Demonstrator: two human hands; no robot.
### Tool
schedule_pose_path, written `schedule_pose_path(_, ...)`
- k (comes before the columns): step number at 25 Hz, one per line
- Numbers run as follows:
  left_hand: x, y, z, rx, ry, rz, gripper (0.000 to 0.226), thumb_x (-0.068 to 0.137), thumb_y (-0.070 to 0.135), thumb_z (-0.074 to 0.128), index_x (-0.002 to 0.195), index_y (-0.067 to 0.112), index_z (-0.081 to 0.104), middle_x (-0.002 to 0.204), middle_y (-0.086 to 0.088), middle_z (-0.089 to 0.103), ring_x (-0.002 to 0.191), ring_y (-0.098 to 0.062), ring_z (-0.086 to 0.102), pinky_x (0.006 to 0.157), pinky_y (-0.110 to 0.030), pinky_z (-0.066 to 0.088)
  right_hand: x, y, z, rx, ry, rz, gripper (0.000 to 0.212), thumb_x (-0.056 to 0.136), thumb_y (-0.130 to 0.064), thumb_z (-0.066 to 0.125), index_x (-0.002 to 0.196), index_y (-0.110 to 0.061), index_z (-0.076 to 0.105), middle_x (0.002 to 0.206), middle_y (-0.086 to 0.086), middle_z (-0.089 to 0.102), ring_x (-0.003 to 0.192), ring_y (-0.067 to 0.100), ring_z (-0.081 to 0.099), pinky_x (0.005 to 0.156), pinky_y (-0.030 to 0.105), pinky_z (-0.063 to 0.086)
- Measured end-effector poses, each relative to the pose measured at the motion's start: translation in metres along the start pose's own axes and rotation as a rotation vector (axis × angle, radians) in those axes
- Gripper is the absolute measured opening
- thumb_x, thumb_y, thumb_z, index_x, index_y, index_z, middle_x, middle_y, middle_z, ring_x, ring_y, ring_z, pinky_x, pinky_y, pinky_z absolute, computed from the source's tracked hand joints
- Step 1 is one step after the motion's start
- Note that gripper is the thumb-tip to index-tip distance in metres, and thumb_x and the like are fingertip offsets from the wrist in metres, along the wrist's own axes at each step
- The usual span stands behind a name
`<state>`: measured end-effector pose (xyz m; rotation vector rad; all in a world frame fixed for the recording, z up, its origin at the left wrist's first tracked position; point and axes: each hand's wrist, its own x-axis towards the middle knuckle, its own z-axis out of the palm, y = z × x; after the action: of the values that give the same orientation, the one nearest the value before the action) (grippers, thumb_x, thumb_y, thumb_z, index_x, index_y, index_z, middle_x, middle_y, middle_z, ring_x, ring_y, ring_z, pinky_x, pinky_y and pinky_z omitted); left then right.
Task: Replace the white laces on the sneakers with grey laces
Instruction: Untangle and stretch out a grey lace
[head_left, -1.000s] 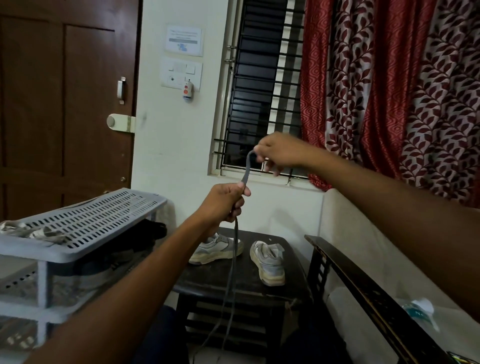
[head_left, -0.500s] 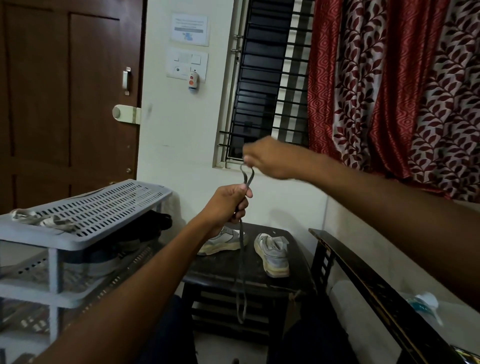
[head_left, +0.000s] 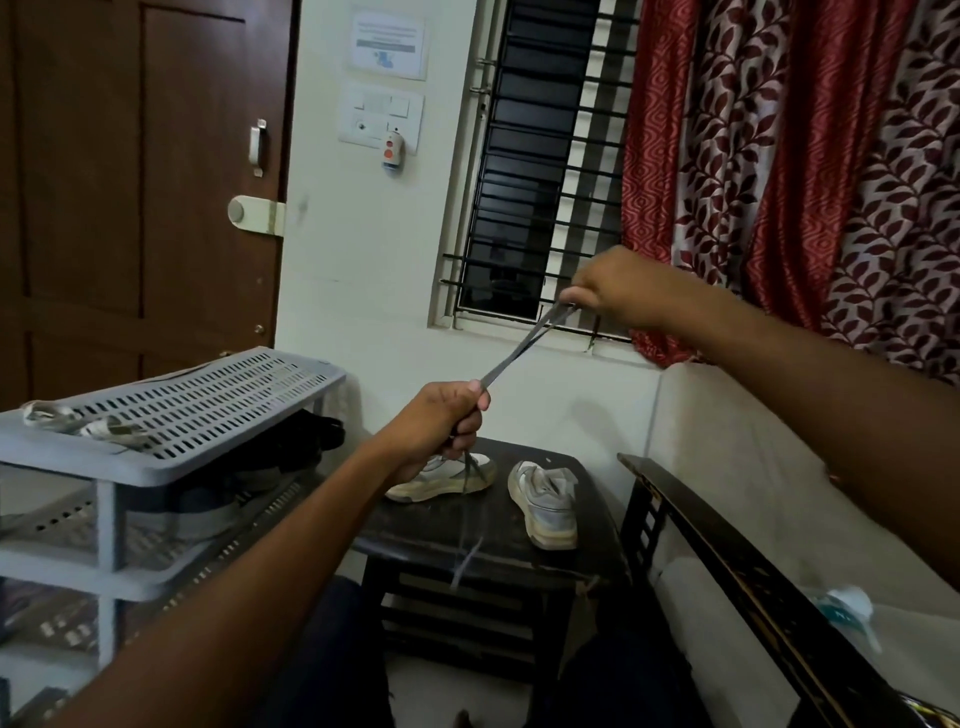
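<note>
From the head camera, both hands are raised above the small dark table (head_left: 470, 551). The left hand (head_left: 441, 423) is closed in a fist round a doubled grey lace (head_left: 519, 349), and the right hand (head_left: 618, 288) pinches its folded end up near the window. The lace runs taut on a slant between them, its loose tails dangling from the left fist toward the table. Two sneakers (head_left: 548, 501) lie below; the left hand is nearer them. The wall notice is too blurred to read.
</note>
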<state>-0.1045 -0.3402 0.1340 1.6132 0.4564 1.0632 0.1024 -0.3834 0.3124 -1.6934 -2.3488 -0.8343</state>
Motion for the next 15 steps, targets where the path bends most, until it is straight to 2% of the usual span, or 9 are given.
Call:
schedule_pose_path(2, 0.000, 0.002, 0.005, 0.010, -0.018, 0.006, 0.034, 0.106, 0.025, 0.035, 0.078, 0.016, 0.052, 0.055, 0.004, 0.035, 0.045, -0.008, 0.031, 0.041, -0.017, 0.026, -0.007, -0.011, 0.005, 0.091, -0.084, 0.021, 0.034, 0.097, -0.047, 0.045, 0.099, -0.016, 0.057, 0.086, 0.000, 0.060, 0.084, 0.021, 0.059, 0.077, 0.039, 0.050)
schedule_pose_path(5, 0.004, 0.008, 0.010, 0.037, -0.020, 0.032, 0.034, 0.106, 0.025, 0.035, 0.078, 0.015, 0.052, 0.054, 0.004, 0.035, 0.045, -0.008, 0.030, 0.040, -0.016, 0.024, -0.012, -0.042, 0.024, 0.151, -0.244, -0.054, 0.028, 0.099, -0.047, 0.038, 0.113, -0.025, 0.049, 0.089, -0.004, 0.058, 0.085, 0.015, 0.058, 0.075, 0.034, 0.046)
schedule_pose_path(7, 0.007, 0.001, 0.004, 0.077, 0.003, 0.038, 0.035, 0.106, 0.027, 0.036, 0.078, 0.015, 0.053, 0.053, 0.005, 0.036, 0.045, -0.008, 0.031, 0.041, -0.017, 0.025, -0.007, -0.035, 0.017, 0.148, -0.177, -0.066, 0.025, 0.103, -0.033, 0.036, 0.119, -0.021, 0.049, 0.091, -0.001, 0.055, 0.080, 0.014, 0.053, 0.074, 0.033, 0.040)
schedule_pose_path(10, 0.000, -0.033, -0.021, 0.184, 0.083, 0.008, 0.036, 0.106, 0.026, 0.036, 0.077, 0.014, 0.053, 0.052, 0.004, 0.038, 0.042, -0.009, 0.033, 0.041, -0.017, 0.024, 0.001, -0.011, -0.017, 0.177, 0.031, 0.044, 0.025, 0.100, -0.013, 0.038, 0.121, -0.011, 0.052, 0.090, 0.002, 0.055, 0.073, 0.013, 0.047, 0.069, 0.027, 0.035)
schedule_pose_path(12, -0.009, -0.065, -0.032, 0.230, 0.113, -0.018, 0.036, 0.106, 0.024, 0.035, 0.076, 0.012, 0.052, 0.051, 0.004, 0.039, 0.040, -0.010, 0.034, 0.040, -0.017, 0.027, 0.002, 0.003, -0.033, 0.180, 0.125, 0.062, 0.024, 0.100, -0.011, 0.038, 0.117, -0.009, 0.054, 0.080, -0.003, 0.051, 0.067, 0.010, 0.045, 0.060, 0.025, 0.033)
schedule_pose_path(15, -0.019, -0.105, -0.034, 0.237, 0.128, -0.056, 0.035, 0.106, 0.019, 0.034, 0.076, 0.011, 0.051, 0.050, 0.006, 0.041, 0.043, -0.009, 0.034, 0.041, -0.016, 0.030, 0.006, 0.017, -0.040, 0.119, 0.118, 0.077, 0.022, 0.101, -0.015, 0.035, 0.112, -0.013, 0.054, 0.077, -0.003, 0.049, 0.064, 0.010, 0.045, 0.059, 0.028, 0.037)
